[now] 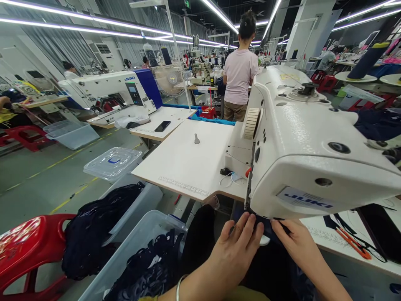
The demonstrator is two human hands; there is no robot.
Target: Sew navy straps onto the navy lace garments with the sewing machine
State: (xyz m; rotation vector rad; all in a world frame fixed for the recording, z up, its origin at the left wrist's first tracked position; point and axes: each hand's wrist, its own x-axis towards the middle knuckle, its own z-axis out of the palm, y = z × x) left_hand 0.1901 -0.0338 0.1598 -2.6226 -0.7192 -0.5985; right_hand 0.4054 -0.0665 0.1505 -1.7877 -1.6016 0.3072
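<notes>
A white JUKI sewing machine (328,167) stands close in front of me. Dark navy fabric (270,229) lies at its needle end, partly hidden by my hands and the machine head. My left hand (233,246) rests on the fabric's left part with its fingers stretched out, their tips close to the needle area. On the other side, my right hand (296,240) pinches the fabric's edge between thumb and fingers, just below the machine head. The needle itself is hidden.
The white table (188,154) has a small grey piece (196,139) on it. Orange-handled scissors (354,243) and a dark tablet-like object (380,230) lie right. Plastic bins (153,221) of navy strips and a red stool (31,246) stand left. A person (239,71) stands ahead.
</notes>
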